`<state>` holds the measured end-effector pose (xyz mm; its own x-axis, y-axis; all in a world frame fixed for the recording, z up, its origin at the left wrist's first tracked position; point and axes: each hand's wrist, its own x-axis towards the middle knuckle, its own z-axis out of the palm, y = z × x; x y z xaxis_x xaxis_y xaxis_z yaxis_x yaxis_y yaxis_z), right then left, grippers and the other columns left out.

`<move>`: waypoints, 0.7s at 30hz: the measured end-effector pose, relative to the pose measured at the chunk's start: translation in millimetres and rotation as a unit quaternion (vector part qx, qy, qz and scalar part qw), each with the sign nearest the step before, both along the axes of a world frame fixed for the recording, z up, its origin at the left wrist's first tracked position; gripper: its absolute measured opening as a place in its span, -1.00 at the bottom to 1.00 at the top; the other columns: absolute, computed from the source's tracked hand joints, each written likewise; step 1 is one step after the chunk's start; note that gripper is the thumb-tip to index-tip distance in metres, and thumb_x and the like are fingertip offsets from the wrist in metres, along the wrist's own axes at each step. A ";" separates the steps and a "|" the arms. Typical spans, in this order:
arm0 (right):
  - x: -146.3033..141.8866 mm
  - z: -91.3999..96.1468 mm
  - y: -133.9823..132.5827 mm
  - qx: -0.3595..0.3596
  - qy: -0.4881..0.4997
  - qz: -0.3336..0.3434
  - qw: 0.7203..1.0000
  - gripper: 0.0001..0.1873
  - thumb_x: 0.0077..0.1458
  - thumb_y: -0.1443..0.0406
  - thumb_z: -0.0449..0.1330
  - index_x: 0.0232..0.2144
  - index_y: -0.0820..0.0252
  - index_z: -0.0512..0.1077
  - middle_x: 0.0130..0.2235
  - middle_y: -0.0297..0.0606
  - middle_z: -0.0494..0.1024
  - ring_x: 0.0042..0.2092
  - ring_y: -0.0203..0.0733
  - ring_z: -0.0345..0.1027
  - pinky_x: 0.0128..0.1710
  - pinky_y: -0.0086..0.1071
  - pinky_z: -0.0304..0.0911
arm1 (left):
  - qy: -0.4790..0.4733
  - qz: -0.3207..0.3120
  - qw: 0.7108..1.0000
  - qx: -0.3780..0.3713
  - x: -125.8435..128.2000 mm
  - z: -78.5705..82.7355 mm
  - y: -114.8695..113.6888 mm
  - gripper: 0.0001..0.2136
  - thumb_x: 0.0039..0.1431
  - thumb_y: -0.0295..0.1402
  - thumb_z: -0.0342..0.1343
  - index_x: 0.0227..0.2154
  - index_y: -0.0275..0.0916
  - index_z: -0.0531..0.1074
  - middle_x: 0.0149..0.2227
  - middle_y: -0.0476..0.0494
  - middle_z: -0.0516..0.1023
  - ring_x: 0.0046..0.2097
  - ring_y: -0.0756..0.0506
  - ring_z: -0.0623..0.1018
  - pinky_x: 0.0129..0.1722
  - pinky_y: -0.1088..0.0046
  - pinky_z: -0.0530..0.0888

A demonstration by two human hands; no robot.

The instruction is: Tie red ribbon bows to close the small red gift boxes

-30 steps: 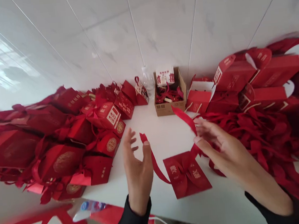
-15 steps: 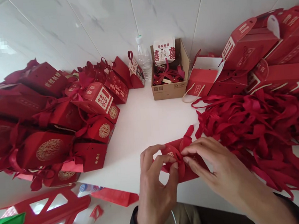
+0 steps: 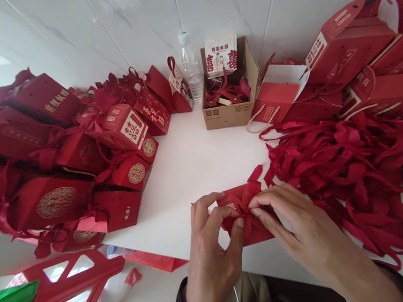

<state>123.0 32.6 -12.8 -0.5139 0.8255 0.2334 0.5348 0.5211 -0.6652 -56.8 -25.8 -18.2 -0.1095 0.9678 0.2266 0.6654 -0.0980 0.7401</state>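
A red gift box (image 3: 256, 231) with gold print lies near the front edge of the white table, partly hidden by my fingers. Across its top runs a red ribbon (image 3: 253, 191), gathered into a bow at the middle. My left hand (image 3: 215, 244) pinches the ribbon's left side between thumb and fingers. From the right, my right hand (image 3: 292, 223) pinches the same ribbon close to the knot. Both sets of fingertips nearly meet there. A large heap of loose red ribbons (image 3: 343, 157) lies just beyond my right hand.
Finished-looking red boxes with bows (image 3: 61, 201) are stacked at left. A cardboard box (image 3: 228, 115) holding cards and ribbons stands at the back beside a clear bottle (image 3: 191, 65). More red boxes (image 3: 350, 58) pile up at back right. A red plastic stool (image 3: 102, 268) stands below left.
The camera view has shifted slightly. Both hands stay pinched at the bow, with the ribbon looking drawn a little closer at the knot.
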 end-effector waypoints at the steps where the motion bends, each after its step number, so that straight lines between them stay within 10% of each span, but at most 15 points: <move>1: 0.1 -0.5 -0.8 -0.002 0.000 -0.003 1.000 -0.89 0.44 0.37 0.06 -0.17 0.04 0.31 -0.24 -0.28 0.54 -0.18 -0.09 0.46 -0.20 -0.20 0.35 | 0.000 0.001 1.000 0.000 0.7 0.1 0.0 -0.85 0.34 -0.50 0.12 -0.19 -0.07 0.46 0.04 -0.12 0.49 0.11 -0.20 0.50 0.03 0.11 0.49; 21: 3.0 -4.4 -7.6 -0.017 0.028 -0.073 0.997 -0.80 0.46 0.24 0.03 0.06 -0.02 0.36 -0.12 -0.21 0.55 -0.10 -0.03 0.48 -0.14 -0.18 0.40 | -0.020 -0.005 1.000 -0.008 -7.2 -2.8 -0.7 -0.91 0.36 -0.45 0.13 -0.24 -0.10 0.44 0.05 -0.17 0.52 0.09 -0.21 0.53 0.05 0.11 0.51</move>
<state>126.0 25.0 -17.2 -0.3743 0.8989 0.2279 0.5654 0.4160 -0.7122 -63.9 -26.4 -21.0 -0.1092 0.9724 0.2063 0.6344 -0.0917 0.7676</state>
